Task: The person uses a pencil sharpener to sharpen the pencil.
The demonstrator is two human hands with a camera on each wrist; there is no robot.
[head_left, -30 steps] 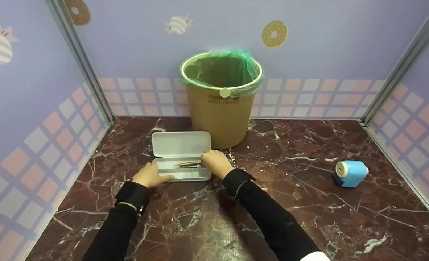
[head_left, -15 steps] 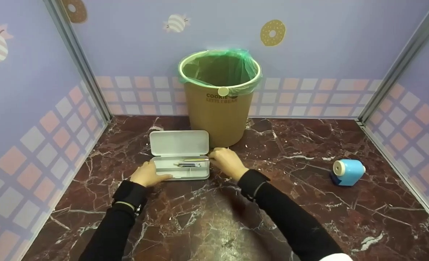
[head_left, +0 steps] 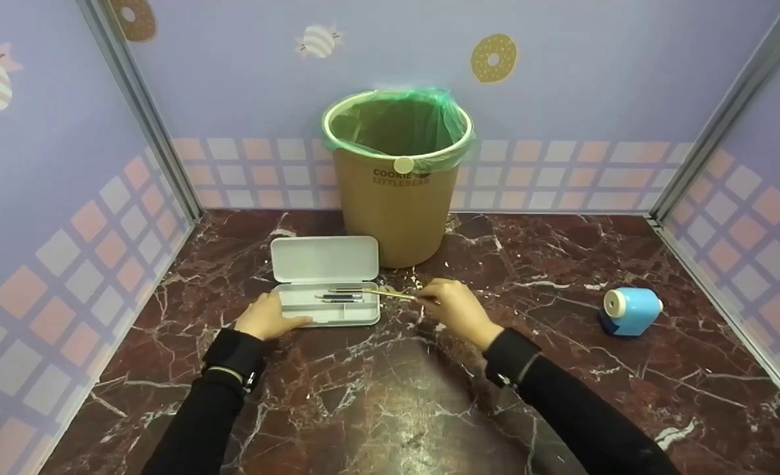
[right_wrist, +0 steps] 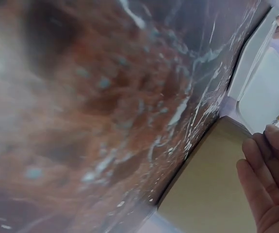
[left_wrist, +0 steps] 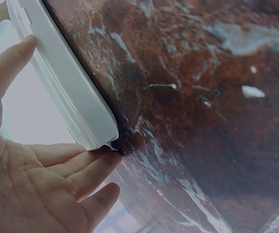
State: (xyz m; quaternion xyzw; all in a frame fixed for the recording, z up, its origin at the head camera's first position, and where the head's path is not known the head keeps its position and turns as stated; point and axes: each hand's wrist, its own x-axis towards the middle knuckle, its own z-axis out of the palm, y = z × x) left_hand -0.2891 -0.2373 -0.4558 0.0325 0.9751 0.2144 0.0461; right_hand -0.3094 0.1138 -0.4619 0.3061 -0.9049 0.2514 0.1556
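Observation:
An opened white pencil case (head_left: 324,315) lies on the table, its lid (head_left: 324,259) raised at the back. Several slim pencils (head_left: 342,299) lie in its rear compartment. My left hand (head_left: 268,318) holds the case's left end, thumb over the front edge; in the left wrist view its fingertips (left_wrist: 98,167) touch the case's end. Just right of the case, my right hand (head_left: 455,305) pinches one end of a yellow pencil (head_left: 393,294), whose other end still reaches over the case's right rim. The pencil's silver band (right_wrist: 278,119) shows in the right wrist view.
Behind the case stands a brown bin (head_left: 396,208) with a green bag liner (head_left: 452,119). A blue and cream pencil sharpener, or something like it (head_left: 637,311), stands at the right. Pale shavings or crumbs litter the marbled table (head_left: 390,409) near the bin. Patterned walls enclose three sides.
My right hand has moved from the case's right end out to the right, drawing the yellow pencil partly out of it. The left hand has stayed at the case's left end.

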